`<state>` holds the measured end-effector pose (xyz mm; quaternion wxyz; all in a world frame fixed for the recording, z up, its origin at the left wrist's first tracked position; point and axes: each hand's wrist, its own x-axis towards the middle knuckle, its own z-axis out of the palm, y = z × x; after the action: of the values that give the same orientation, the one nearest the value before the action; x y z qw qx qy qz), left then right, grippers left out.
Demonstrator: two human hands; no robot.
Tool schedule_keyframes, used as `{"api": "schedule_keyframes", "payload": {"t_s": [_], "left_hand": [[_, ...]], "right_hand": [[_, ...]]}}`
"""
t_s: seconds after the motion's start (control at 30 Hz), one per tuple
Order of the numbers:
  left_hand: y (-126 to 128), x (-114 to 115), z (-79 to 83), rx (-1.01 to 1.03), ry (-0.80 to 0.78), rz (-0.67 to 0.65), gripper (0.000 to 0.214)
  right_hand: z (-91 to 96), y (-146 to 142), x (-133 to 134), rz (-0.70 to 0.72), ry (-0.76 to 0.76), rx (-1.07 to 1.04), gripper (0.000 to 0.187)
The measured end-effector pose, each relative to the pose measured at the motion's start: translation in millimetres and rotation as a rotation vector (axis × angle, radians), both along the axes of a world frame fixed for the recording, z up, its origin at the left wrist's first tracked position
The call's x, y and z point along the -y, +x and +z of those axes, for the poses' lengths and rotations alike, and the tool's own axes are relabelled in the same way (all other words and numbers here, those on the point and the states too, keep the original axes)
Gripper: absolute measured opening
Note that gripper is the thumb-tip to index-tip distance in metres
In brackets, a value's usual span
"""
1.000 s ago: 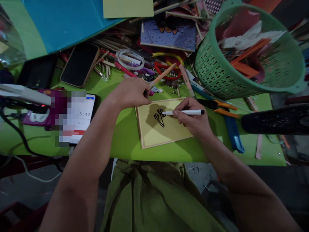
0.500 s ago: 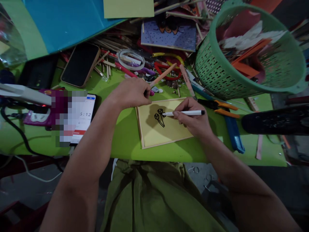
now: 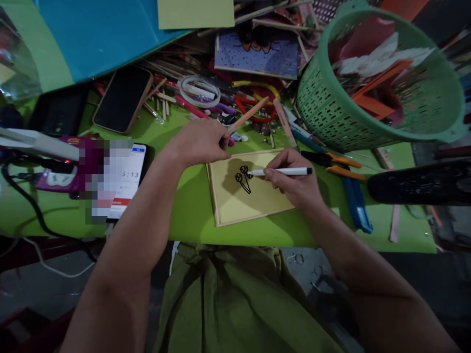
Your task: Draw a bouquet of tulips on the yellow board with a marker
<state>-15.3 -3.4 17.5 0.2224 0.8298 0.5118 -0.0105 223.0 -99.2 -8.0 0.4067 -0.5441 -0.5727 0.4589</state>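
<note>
A small yellow board (image 3: pixel 250 201) with a pale wooden frame lies on the green table (image 3: pixel 191 215), bearing a black drawing of flowers (image 3: pixel 243 179). My right hand (image 3: pixel 296 181) is closed round a white marker (image 3: pixel 281 171), its tip touching the drawing. My left hand (image 3: pixel 200 142) rests closed at the board's upper left corner, pinching a thin orange stick (image 3: pixel 248 113) that points up and to the right.
A green perforated basket (image 3: pixel 371 78) of paper scraps stands at the right. Orange-handled pliers (image 3: pixel 333 163) and a blue cutter (image 3: pixel 353 201) lie beside my right hand. Phones (image 3: pixel 123 98) (image 3: pixel 127 179), cables, pens and sticks crowd the left and back.
The timer on the phone has gone from 5:12 to 5:13. Both hands and the marker stay almost where they were.
</note>
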Motion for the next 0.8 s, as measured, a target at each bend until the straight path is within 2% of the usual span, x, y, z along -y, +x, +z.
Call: {"api": "schedule_keyframes", "payload": {"t_s": [0.67,0.8], "left_hand": [[-2.0,-1.1,0.2,0.029,0.022,-0.044,0.025],[-1.1,-0.7,2.9,0.014,-0.014,-0.012,0.025]], "right_hand": [[0.5,2.5,1.1,0.013,-0.024,0.027,0.032],[-1.5,4.8,1.8,0.001,-0.006,0.009,0.030]]}}
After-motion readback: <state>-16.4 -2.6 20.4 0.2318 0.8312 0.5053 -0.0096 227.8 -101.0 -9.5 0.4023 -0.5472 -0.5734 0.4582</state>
